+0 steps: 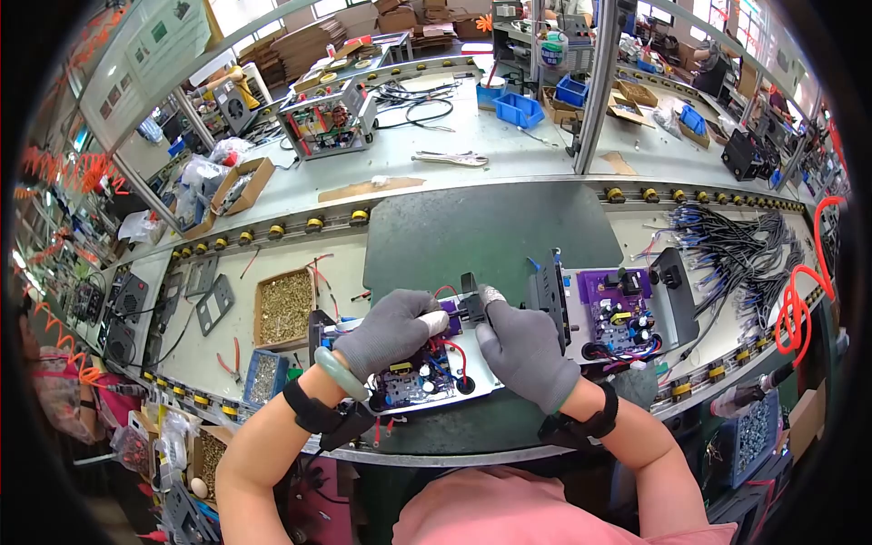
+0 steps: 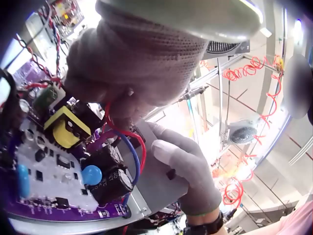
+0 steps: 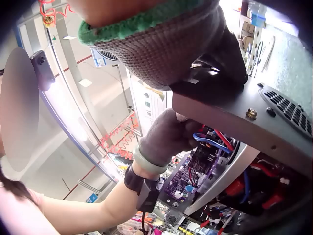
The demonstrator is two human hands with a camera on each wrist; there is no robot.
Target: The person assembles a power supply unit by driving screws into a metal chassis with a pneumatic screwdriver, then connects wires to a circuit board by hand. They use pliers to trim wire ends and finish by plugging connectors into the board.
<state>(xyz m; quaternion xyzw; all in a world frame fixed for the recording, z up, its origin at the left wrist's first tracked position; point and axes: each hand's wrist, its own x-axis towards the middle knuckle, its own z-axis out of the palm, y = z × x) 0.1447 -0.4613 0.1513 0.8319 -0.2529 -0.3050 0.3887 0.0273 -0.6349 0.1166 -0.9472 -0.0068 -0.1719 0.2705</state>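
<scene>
My left hand (image 1: 391, 331), in a grey glove with pale fingertips, is curled at the inner side of a dark end panel (image 1: 470, 304). It pinches a small dark part there, mostly hidden by the fingers. From the other side my right hand (image 1: 531, 354), gloved alike, grips the panel. Below the left hand lies a purple circuit board (image 2: 44, 210) on a metal base, carrying a yellow transformer (image 2: 66, 129) and black capacitors. Red and blue wires (image 2: 134, 156) loop up from the board toward the panel. In the right wrist view, the left hand (image 3: 164, 137) reaches behind the panel.
A second open unit with a purple board (image 1: 618, 309) stands at the right, its vented panel (image 1: 545, 300) beside my right hand. Black cables (image 1: 745, 245) lie beyond it. At the left are a box of small brass-coloured parts (image 1: 283, 309), a blue bin (image 1: 265, 377) and pliers (image 1: 232, 361).
</scene>
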